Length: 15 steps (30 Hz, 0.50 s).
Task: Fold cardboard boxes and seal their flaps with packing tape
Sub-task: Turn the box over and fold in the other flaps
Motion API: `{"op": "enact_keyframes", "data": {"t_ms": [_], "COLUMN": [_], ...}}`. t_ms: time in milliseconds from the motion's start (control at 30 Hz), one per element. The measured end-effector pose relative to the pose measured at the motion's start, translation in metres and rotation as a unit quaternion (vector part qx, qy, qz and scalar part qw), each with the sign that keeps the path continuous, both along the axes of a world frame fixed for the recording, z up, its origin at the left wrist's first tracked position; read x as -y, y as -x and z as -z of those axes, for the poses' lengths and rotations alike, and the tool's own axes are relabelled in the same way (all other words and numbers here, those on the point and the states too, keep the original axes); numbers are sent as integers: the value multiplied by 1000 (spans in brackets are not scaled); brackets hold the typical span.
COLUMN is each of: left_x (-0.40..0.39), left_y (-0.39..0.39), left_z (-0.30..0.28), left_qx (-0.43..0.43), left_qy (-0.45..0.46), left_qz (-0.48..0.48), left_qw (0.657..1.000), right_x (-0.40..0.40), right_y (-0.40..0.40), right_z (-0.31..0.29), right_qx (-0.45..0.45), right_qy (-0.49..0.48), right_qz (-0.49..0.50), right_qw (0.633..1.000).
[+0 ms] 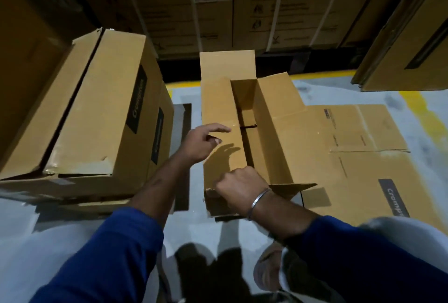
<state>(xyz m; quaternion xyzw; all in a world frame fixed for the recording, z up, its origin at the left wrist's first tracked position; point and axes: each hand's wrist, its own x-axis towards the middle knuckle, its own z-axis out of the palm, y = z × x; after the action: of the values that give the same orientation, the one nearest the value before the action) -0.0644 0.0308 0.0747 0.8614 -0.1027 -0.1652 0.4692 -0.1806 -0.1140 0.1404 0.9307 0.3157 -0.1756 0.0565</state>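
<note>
Grey warehouse floor (48,234), yellow line (412,106) at its far edge, stacked cartons (242,11) behind. Open cardboard box (274,133) stands on the floor directly ahead of your fingers, far flap upright, right flap leaning out, cavity exposed. Your left hand (201,142) hovers over its left flap, fingers loosely spread, holding nothing. Your right hand (240,184) grips the near flap, fingers curled. Left of your fingers: closed boxes (97,113), label partly reading "Crompton". Right: flattened cardboard (358,147), open floor beyond.
</note>
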Motion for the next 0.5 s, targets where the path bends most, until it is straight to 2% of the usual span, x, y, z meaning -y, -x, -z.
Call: {"op": "enact_keyframes", "data": {"t_ms": [67,100,167,233,267,333,433,500], "left_x": [16,26,42,49,49,47,47,46], "left_y": [-3,-4,-6,-10,-11,-10,-5,-7], "left_z": [7,12,22,31,34,45,55,43], "left_qx": [18,30,37,38,39,74,183,237], "left_qy": [-113,-171,-279,-369,-403,-442,-465,-467], "left_qz": [143,220,349,433,459,484,464,425], "left_qw": [983,960,894,822,791,752,732,738], "right_x": [-2,-4,-5,-6,-6,-9,-15,-15], "right_y": [0,0,2,5,7,12,13,9], "right_z": [8,12,19,29,34,42,47,47], "right_qx": [-12,-21,-31,-24,-24,-33,-35,-35], "right_qy": [5,9,12,11,12,10,12,3], "right_qz": [-10,-15,-24,-36,-44,-56,-63,-56], "right_qw": [1000,1000,999,999,999,998,997,998]}}
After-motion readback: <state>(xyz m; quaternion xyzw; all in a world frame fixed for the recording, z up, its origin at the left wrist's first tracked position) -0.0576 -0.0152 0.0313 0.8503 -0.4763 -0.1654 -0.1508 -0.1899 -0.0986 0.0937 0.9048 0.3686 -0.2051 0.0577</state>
